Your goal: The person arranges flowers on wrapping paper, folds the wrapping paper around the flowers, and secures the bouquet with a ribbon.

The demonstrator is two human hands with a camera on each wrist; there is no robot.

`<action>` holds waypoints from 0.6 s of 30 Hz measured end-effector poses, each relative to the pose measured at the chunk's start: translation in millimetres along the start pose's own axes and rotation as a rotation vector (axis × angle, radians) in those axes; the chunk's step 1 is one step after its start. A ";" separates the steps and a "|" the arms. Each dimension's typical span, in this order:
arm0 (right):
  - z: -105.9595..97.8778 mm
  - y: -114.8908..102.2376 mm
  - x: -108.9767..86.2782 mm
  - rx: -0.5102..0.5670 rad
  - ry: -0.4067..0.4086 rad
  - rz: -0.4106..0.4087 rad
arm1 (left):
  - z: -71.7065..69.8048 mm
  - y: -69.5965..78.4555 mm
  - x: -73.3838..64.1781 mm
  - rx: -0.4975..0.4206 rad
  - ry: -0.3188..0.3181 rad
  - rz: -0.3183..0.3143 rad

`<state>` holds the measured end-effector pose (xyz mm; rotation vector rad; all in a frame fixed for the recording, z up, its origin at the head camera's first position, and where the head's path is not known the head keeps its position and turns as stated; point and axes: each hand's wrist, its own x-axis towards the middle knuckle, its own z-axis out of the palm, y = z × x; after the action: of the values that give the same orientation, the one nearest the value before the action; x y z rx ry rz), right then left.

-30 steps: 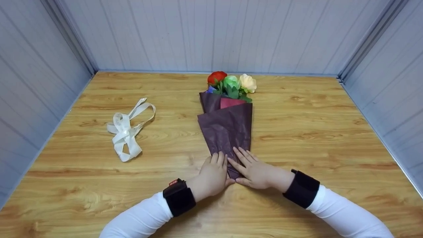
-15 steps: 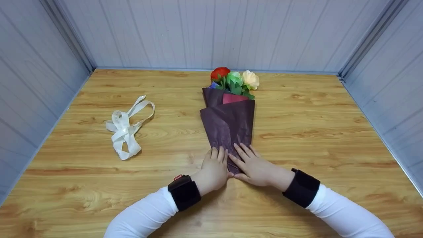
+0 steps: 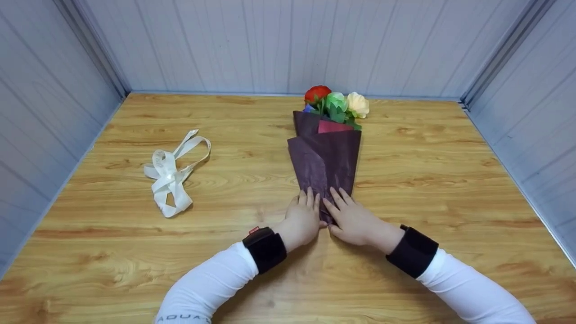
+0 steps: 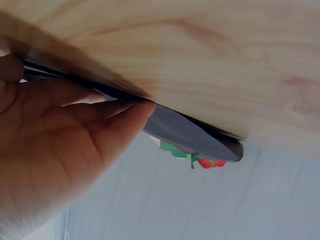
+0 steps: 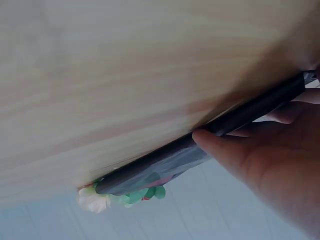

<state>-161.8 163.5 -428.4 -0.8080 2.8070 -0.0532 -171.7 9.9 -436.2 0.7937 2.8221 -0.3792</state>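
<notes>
A bouquet wrapped in dark purple paper [image 3: 326, 157] lies flat on the wooden table. At its far end a red flower [image 3: 317, 93], a green flower [image 3: 337, 101] and a cream flower [image 3: 358, 105] stick out above a dark red strip of paper [image 3: 335, 126]. My left hand [image 3: 303, 220] rests on the narrow lower end from the left, fingers straight. From the right, my right hand [image 3: 355, 221] lies on the same end with its fingers spread. Both wrist views show fingertips at the edges of the wrapping, close to the tabletop.
To the left lies a white ribbon bow [image 3: 169, 177] with long loops. Pale panelled walls [image 3: 288, 49] enclose the table [image 3: 243, 148] at the back and on both sides. The flower heads lie near the back edge.
The bouquet has slid to the right and away from me, with both hands on it. The left arm has moved further right and forward. The ribbon bow stays in place.
</notes>
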 end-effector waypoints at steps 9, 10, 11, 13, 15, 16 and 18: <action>-7.6 9.1 -3.5 -0.020 -0.013 0.144 | -7.7 17.3 25.1 0.069 0.060 0.022; -8.6 11.5 -4.9 -0.018 -0.014 0.160 | -9.4 20.5 29.0 0.077 0.058 0.031; -9.7 13.8 -6.3 -0.011 -0.015 0.175 | -10.7 23.4 32.8 0.081 0.059 0.038; -11.4 18.7 -8.5 0.008 -0.018 0.198 | -13.0 28.2 39.2 0.085 0.050 0.049; -12.6 24.2 -9.9 0.033 -0.026 0.210 | -14.9 31.3 44.4 0.080 0.044 0.053; -13.1 27.1 -10.4 0.045 -0.029 0.215 | -15.9 32.2 46.4 0.077 0.046 0.056; -14.8 33.2 -10.5 0.080 -0.023 0.221 | -18.0 33.1 50.1 0.067 0.061 0.060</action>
<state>-173.7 196.9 -415.0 -0.4738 2.8326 -0.1183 -198.2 66.7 -437.8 0.9164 2.8474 -0.4502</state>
